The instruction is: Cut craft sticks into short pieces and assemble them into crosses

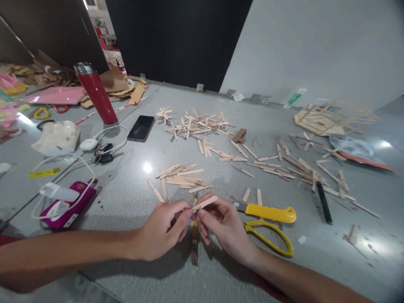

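Observation:
A wooden craft stick (206, 203) is pinched between my two hands above the table. The thumb and fingertips of my left hand (166, 227) close on its near left end. My right hand (225, 225) grips it from the right, thumb in front and fingers behind. Below the hands lies a narrow yellow-brown strip (195, 248) with dark ends; its middle is partly hidden and its kind is unclear. Just beyond my hands is a loose pile of craft sticks (183, 181). To the right rest a yellow-handled cutter (269, 213) and yellow looped handles (274, 240).
Star-shaped stick pieces (202, 124) lie farther back. More sticks (299, 168), a black marker (324, 204) and a stick frame (322, 120) are right. On the left are a phone (142, 128), red bottle (97, 94), keys (105, 156) and purple case with a white cable (78, 198).

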The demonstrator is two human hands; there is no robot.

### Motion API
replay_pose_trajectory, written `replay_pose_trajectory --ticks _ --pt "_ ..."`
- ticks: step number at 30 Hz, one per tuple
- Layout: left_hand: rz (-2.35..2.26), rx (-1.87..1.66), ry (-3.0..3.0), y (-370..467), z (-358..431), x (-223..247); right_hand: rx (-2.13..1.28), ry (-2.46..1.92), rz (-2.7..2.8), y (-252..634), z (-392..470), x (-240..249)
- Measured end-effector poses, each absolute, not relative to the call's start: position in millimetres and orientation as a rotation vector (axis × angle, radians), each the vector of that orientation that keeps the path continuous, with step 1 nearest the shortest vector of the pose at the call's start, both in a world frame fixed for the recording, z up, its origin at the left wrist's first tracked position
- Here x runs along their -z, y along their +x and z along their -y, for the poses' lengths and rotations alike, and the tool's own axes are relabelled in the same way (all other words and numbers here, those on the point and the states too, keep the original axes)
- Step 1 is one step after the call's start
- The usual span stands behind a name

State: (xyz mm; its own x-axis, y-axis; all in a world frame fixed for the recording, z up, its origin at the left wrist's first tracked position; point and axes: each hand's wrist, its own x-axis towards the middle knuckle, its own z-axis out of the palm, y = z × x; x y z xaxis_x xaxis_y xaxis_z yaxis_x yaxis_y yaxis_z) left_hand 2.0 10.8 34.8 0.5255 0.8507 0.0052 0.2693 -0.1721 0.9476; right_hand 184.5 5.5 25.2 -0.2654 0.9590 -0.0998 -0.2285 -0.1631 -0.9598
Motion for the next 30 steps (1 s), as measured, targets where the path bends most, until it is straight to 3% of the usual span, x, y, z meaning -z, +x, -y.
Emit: replay_pose_trajectory --ticks 13,16,22,26,30 --pt "-0.977 -0.677 1.73 2 -9 -29 -1.528 -1.111 1.375 187 -7 -29" --pt "-1.053 -0.782 1.657 1 -12 -31 -1.215 -1.248 1.693 202 -16 -43" --pt "-1.172 -0.864 1.629 1 -21 -36 -0.166 -1.561 2.534 243 -36 -73" --pt "-1.241 -0.833 1.688 0 -27 -37 0.16 -1.059 3.029 232 -24 -63" --pt "-1.277 -0.767 1.751 -2 -35 -38 0.578 -0.617 3.087 215 -11 -49"
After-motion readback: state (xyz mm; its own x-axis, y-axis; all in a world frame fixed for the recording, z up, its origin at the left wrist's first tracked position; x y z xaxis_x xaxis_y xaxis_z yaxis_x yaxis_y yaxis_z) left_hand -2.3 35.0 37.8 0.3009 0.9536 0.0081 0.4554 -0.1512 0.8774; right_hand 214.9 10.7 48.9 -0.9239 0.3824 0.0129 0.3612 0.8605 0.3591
